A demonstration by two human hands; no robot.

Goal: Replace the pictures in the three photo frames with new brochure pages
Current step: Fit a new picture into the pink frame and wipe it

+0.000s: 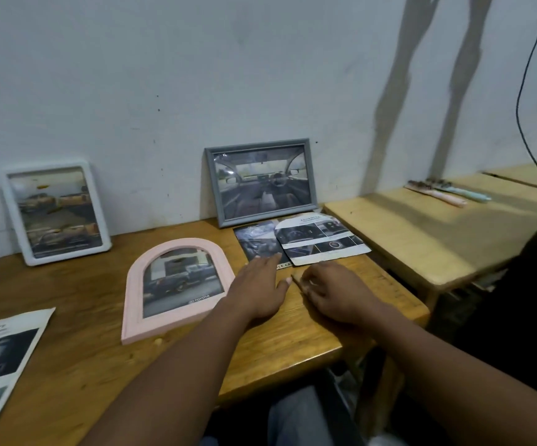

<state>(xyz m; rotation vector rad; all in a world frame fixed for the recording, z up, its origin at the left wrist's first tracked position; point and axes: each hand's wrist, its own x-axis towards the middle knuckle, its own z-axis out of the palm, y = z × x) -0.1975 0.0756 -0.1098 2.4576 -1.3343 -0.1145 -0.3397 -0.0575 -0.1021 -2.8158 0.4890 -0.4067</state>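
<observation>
On the wooden table (77, 375), against the pale wall (164, 75), three photo frames, each with a car picture inside. White frame (9, 217) at far left, upright, leaning back on the wall. Grey frame (213, 188) mid-table, landscape, also leaning on the wall; shows a car interior. Pink arched frame (132, 304) lies flat, face up, near the table's middle, between the other two and closer to the person; its picture shows a dark pickup.

Just in front of the grey frame, two loose brochure pages: a dark page (257, 243) and a white page (322, 238) that overlaps its right edge. A third brochure page (3, 355) lies at the near left, well apart from the rest and partly cut off by the picture's edge.

Left hand (257, 292): flat, fingers straight and together, tips on the near edge of the dark page, just right of the pink frame. Holds nothing.

Right hand (333, 292): beside the left, knuckles up, fingers bent down toward the tabletop just short of the white page. Cannot tell whether anything is pinched under them.

To the right, a lighter second table (421, 239) with pastel pens (447, 194) near the wall. Black cable (522, 91) hangs down the wall.
</observation>
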